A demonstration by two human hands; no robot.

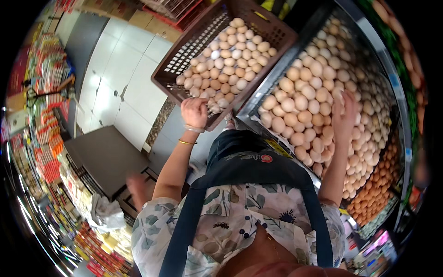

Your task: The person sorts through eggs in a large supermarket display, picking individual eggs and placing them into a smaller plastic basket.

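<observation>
My left hand [194,112] is bent over the near rim of a brown plastic crate [166,78]; its fingertips are partly hidden, so its hold is unclear. Many pale brown eggs [214,73] lie in that crate. On the right, my right hand [345,117] reaches over a heap of larger-looking pale eggs [313,91] in a metal-edged display bin [273,74]. Its fingers are blurred and rest around a pale egg [337,92] on the heap; whether they grip it does not show.
Darker brown eggs [375,187] fill a section beyond the pale heap. At the left stands a dark-topped table [107,155], with a blurred arm of another person [136,188] near it. Packaged goods [48,155] line the far left. White floor tiles [138,79] show behind the crate.
</observation>
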